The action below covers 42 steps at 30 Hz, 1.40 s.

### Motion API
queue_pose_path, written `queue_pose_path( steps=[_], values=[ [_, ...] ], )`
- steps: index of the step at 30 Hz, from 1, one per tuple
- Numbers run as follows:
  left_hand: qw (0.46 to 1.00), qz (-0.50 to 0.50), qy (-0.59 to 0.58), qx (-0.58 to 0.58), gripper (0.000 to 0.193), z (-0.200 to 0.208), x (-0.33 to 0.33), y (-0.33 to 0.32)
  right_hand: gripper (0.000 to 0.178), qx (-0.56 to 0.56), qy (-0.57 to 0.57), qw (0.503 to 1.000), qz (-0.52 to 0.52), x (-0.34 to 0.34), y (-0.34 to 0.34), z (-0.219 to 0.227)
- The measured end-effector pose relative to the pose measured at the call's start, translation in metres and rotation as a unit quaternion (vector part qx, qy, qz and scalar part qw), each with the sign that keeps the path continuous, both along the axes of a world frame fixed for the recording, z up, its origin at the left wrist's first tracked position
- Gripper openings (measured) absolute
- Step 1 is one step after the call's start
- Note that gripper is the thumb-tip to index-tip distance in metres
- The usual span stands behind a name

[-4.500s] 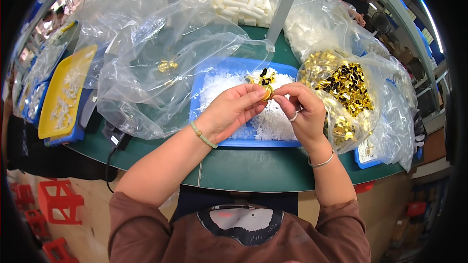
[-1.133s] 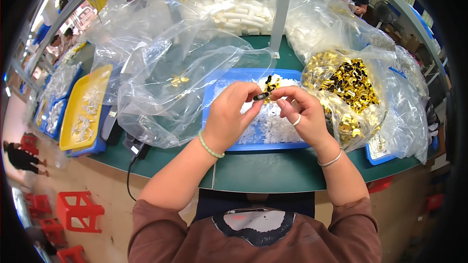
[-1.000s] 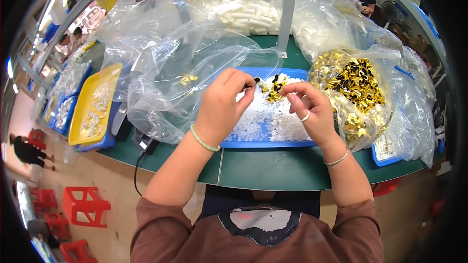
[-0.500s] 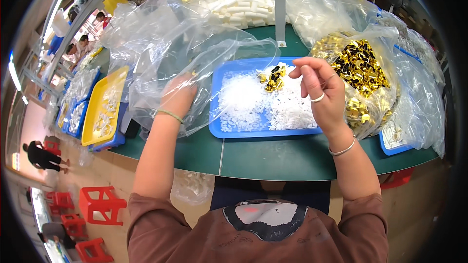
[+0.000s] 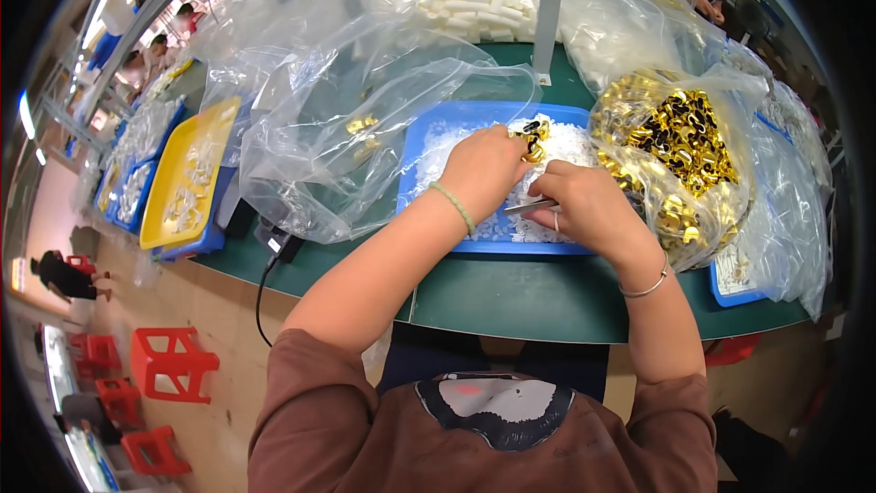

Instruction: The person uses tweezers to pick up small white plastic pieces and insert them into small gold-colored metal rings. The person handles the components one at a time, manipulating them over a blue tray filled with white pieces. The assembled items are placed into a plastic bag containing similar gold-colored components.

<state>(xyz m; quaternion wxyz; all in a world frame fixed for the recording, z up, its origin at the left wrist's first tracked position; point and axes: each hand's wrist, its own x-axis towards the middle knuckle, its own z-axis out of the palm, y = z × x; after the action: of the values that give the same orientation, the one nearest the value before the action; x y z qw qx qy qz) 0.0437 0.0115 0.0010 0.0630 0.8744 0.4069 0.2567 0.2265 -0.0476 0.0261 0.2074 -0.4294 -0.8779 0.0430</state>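
Observation:
My left hand (image 5: 490, 167) has its fingers curled together over the blue tray (image 5: 422, 119), right beside a small cluster of shiny gold and black pieces (image 5: 535, 139). What its fingertips pinch, if anything, is hidden. Just to the right, my right hand (image 5: 598, 208) is closed on thin metal tweezers (image 5: 529, 207), pointing left over the tray. Beneath both hands lie translucent white bits (image 5: 436, 141) at the left and opaque white pieces (image 5: 571, 139) at the right.
A clear bag full of gold pieces (image 5: 684, 141) leans against the tray's right side. At left, a large clear bag (image 5: 319, 164) spreads over the green table (image 5: 493, 297), near a yellow tray (image 5: 196, 164). White cylinders (image 5: 474, 9) are heaped behind a grey post (image 5: 548, 14).
My left hand has left the large clear bag and moved right, over the tray. My right hand has come down and nearer to it, and the tweezers now show.

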Motion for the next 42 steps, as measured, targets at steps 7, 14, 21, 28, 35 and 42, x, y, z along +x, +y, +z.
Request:
queue_pose_path(
  steps=[7, 14, 21, 28, 35, 42],
  values=[
    [0.999, -0.006, -0.01, 0.033, 0.011, -0.006, 0.002, 0.007, 0.021, -0.004, -0.045, 0.999, -0.01, 0.0, 0.004, -0.009],
    [0.996, -0.022, -0.085, -0.036, 0.011, -0.006, 0.001, 0.008, 0.022, 0.003, 0.019, 1.0, 0.004, 0.0, 0.008, -0.012],
    [0.988, -0.05, -0.116, -0.086, 0.02, 0.001, -0.015, 0.003, 0.024, -0.017, 0.056, 0.998, -0.008, -0.001, 0.008, -0.01],
    [0.978, -0.025, -0.174, -0.116, 0.028, 0.003, -0.026, -0.012, 0.024, -0.044, 0.143, 0.988, -0.028, -0.002, 0.007, -0.001],
    [0.931, -0.015, -0.283, -0.232, 0.021, 0.008, -0.025, -0.019, 0.01, -0.109, 0.243, 0.962, -0.067, -0.001, 0.011, -0.002],
    [0.89, -0.042, -0.337, -0.305, 0.021, 0.002, -0.023, -0.02, 0.008, -0.124, 0.267, 0.952, -0.079, -0.003, 0.011, 0.0]
  ],
)
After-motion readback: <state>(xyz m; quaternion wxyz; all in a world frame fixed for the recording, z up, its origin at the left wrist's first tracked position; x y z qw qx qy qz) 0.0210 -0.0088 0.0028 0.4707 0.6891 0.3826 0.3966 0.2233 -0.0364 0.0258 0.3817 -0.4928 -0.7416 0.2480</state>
